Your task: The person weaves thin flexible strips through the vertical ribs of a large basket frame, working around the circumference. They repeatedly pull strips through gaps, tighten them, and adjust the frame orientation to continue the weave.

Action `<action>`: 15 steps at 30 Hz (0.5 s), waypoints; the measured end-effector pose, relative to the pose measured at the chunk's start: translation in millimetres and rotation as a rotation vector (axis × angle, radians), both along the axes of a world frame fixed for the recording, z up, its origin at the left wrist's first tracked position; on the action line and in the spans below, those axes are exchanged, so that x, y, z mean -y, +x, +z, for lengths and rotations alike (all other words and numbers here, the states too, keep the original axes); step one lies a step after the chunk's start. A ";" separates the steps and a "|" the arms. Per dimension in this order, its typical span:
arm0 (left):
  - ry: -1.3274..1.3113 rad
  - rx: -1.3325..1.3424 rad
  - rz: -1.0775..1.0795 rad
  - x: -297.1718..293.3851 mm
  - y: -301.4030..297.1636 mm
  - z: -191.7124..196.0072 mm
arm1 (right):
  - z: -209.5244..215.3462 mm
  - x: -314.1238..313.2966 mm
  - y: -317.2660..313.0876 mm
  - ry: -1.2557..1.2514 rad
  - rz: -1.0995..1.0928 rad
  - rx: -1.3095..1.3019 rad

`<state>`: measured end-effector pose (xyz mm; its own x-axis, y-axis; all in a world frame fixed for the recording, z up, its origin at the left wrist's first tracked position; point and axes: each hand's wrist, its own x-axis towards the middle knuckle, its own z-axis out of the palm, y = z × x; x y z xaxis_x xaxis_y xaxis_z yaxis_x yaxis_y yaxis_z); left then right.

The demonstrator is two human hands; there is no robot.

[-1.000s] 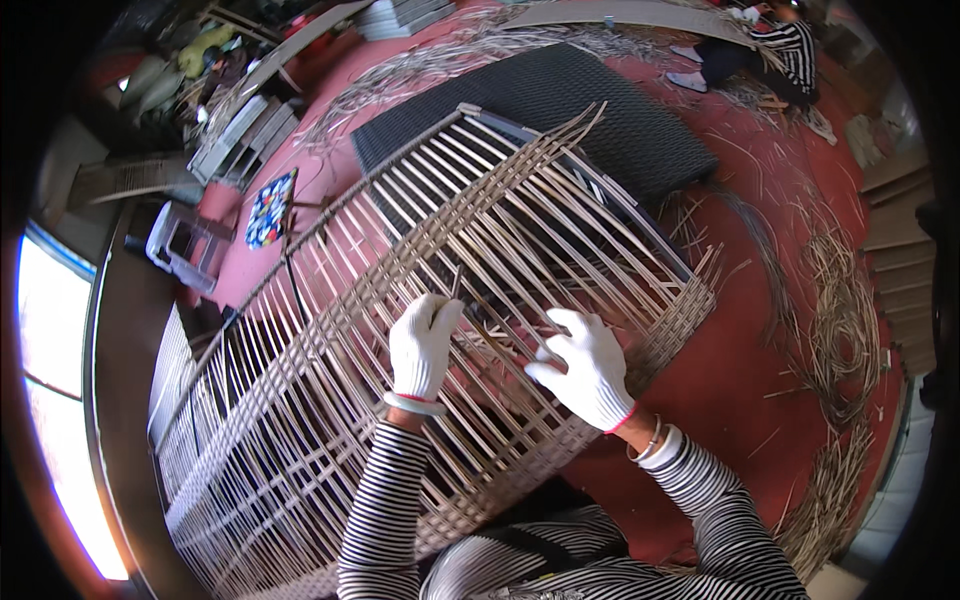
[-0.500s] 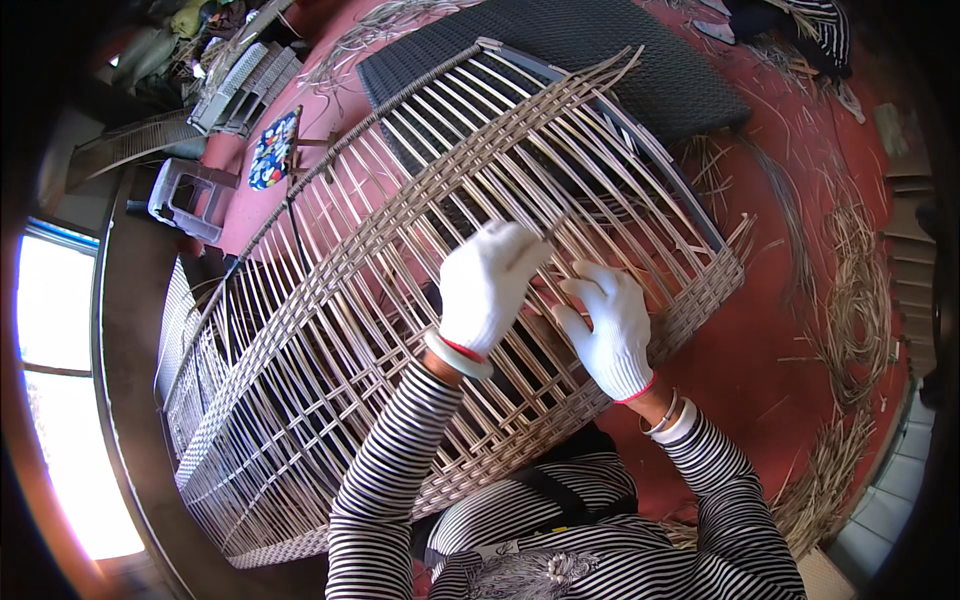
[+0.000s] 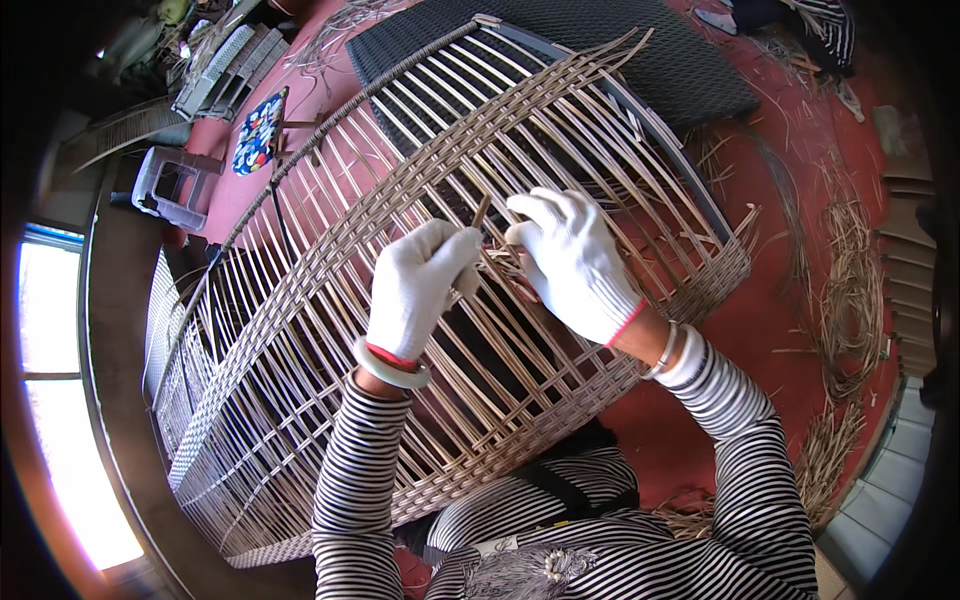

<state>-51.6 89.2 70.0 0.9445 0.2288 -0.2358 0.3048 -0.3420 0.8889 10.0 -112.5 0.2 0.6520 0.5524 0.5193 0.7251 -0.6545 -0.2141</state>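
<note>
A large half-woven wicker frame (image 3: 330,255) lies across my lap, its pale brown strands running in rows with woven bands across them. My left hand (image 3: 415,285), in a white knitted glove, is closed over the middle of the frame. The tip of a flat brown wicker strand (image 3: 482,210) sticks up from its fingers. Close to its right, my right hand (image 3: 575,262), gloved too, has its fingers bent and apart from the thumb, just above the strands. I make out nothing held in it.
A dark woven panel (image 3: 690,75) lies behind the frame on the red floor (image 3: 760,370). Coiled loose strands (image 3: 850,290) lie at the right. A grey plastic stool (image 3: 172,188) and a patterned seat (image 3: 260,130) stand at the far left. Another person's striped clothing (image 3: 825,25) shows at the top right.
My left hand has moved left across the frame, with a strand tip now showing from its fingers. My right hand has come up and left, over the strands.
</note>
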 end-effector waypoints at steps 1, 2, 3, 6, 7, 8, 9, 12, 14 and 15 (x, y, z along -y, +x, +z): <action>0.043 0.025 0.010 7.0 1.1 -2.1 | -3.9 -1.1 8.2 -0.050 0.041 -0.062; 0.096 0.088 0.029 13.0 1.4 -4.5 | -8.7 -4.2 12.1 -0.038 0.045 -0.066; 0.144 0.079 0.051 17.0 1.4 -7.1 | -13.6 -6.5 15.9 -0.004 0.068 -0.039; 0.176 -0.003 0.187 21.1 -3.1 -14.2 | -25.9 -5.8 23.1 0.028 0.141 -0.065; 0.135 0.042 0.144 20.3 -4.3 -15.4 | -28.4 -4.8 26.0 0.029 0.150 -0.089; 0.100 0.002 0.118 18.9 -5.9 -16.0 | -30.3 -3.7 28.6 -0.001 0.179 -0.132; 0.066 -0.079 0.099 17.7 -7.1 -16.1 | -31.0 -2.0 32.5 -0.086 0.174 -0.150; 0.149 0.066 -0.080 16.3 -8.5 -13.9 | -29.4 3.0 42.2 0.042 0.291 -0.336; 0.183 -0.003 -0.067 18.8 -6.8 -13.9 | -27.5 5.9 47.8 0.004 0.352 -0.341; 0.195 -0.019 -0.045 22.1 -5.6 -15.7 | -27.0 7.1 50.4 -0.017 0.371 -0.340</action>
